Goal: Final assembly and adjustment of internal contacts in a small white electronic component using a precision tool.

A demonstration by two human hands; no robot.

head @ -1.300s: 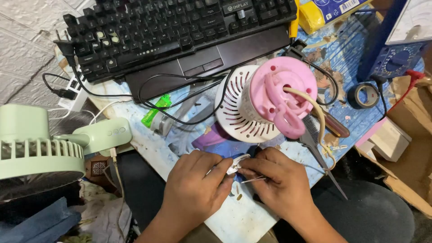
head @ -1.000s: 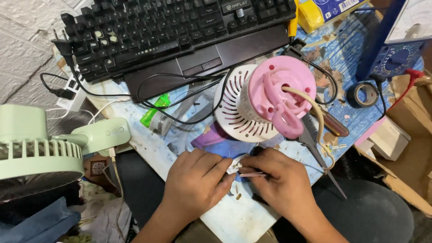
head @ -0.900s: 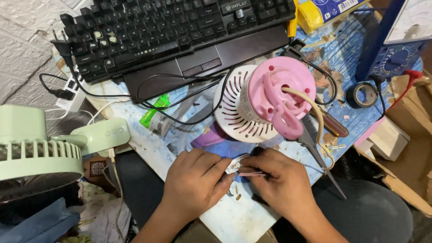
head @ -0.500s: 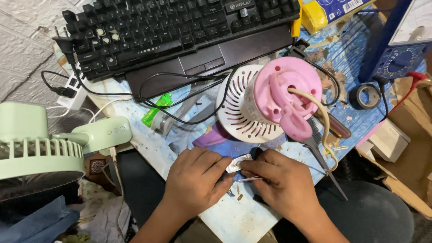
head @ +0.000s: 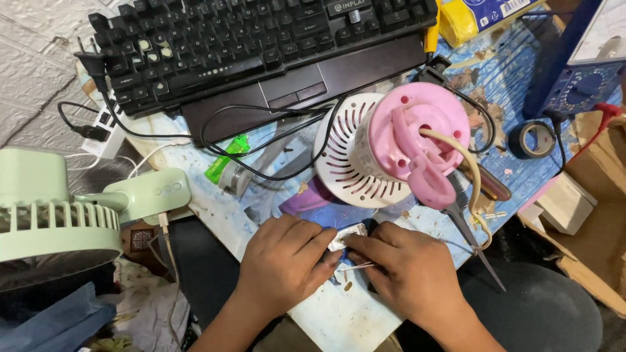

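Small white part (head: 347, 236), flat and oblong, pinched between fingertips of left hand (head: 287, 261) and right hand (head: 407, 274), just above the near edge of the bench (head: 326, 319). Both grips narrow, closed on that part; thin wire ends (head: 355, 266) sticking out under the right thumb. Bench top pale, scuffed, littered with brown crumbs.

Just beyond the hands: a round white slotted grille (head: 345, 160) with a glossy pink plastic housing (head: 417, 140) on it, a cream cable (head: 466, 169) curling from its centre. Dark scissors (head: 473, 228) beside it, toward the right edge. Green translucent lighter (head: 227, 160) left of the grille, among black cords. Black keyboard (head: 261, 39) across the far edge. Yellow package (head: 482, 16) with a blue label at the far right corner; roll of black tape (head: 531, 139) near a blue meter (head: 580, 78). Off the left edge, a pale green plastic fan (head: 59, 215).
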